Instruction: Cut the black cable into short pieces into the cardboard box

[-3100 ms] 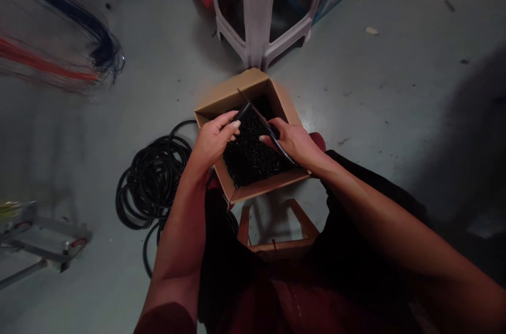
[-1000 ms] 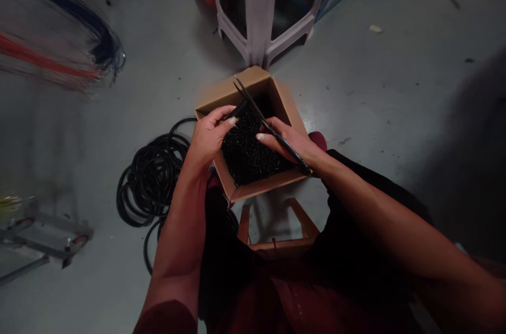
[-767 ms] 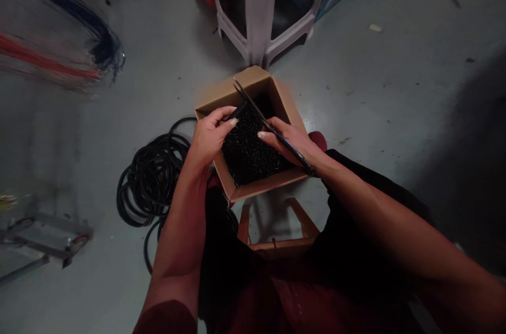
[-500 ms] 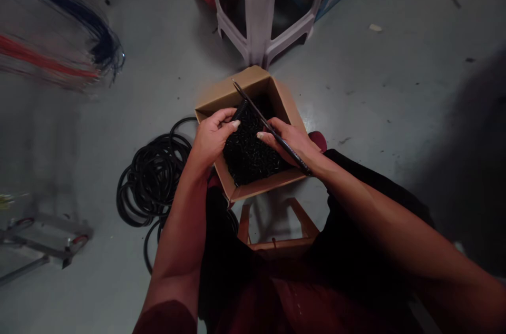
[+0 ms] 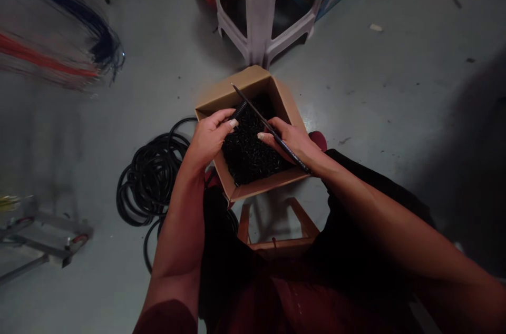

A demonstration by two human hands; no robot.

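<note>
My left hand [image 5: 211, 134] is over the left side of an open cardboard box [image 5: 290, 102], thumb and fingers closed on a short black ribbed sleeve [image 5: 239, 110]. My right hand [image 5: 286, 139] is closed around a length of black cable [image 5: 290, 154] with faint pale marks along it. The cable slants across the box, its thin, light-tipped end pointing to the far left, past the sleeve's end. Whether the two touch is unclear. Many small black pieces [image 5: 253, 149] lie inside the box, too dark to make out singly.
A coil of black cable [image 5: 152, 181] lies on the floor left of the box. Behind the box stands a pale plastic stool [image 5: 259, 23]. Blue wires [image 5: 79, 10] and red wires [image 5: 43, 60] hang at the left, above a metal wheeled frame [image 5: 47, 239].
My left hand has shifted slightly left, and the ribbed sleeve has tilted a little. The cable's tip has lowered slightly; my right hand has barely moved.
</note>
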